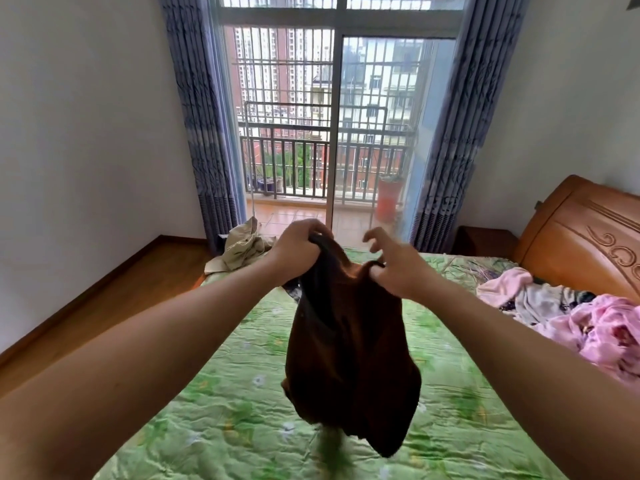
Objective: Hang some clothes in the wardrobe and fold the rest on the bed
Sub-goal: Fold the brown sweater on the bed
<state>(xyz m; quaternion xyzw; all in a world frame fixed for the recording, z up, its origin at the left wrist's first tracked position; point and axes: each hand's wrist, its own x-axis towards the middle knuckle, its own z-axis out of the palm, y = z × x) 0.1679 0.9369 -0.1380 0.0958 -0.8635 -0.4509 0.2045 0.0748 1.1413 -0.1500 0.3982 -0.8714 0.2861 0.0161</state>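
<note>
A dark brown garment (pixel 349 355) hangs in the air above the green quilted bed (pixel 221 410). My left hand (pixel 299 245) is closed on its upper left edge. My right hand (pixel 394 261) pinches the upper right edge between thumb and forefinger, with the other fingers spread. The garment's lower end dangles just above the quilt and looks blurred. A pile of pink and white clothes (pixel 581 320) lies at the right side of the bed. A crumpled beige garment (pixel 242 249) rests at the bed's far left corner. No wardrobe is in view.
A carved wooden headboard (pixel 585 237) stands at the right, with a wooden nightstand (pixel 485 242) beside it. Ahead, a glass balcony door (pixel 332 133) is flanked by blue curtains (pixel 204 133). Wooden floor (pixel 104 299) runs along the bed's left side.
</note>
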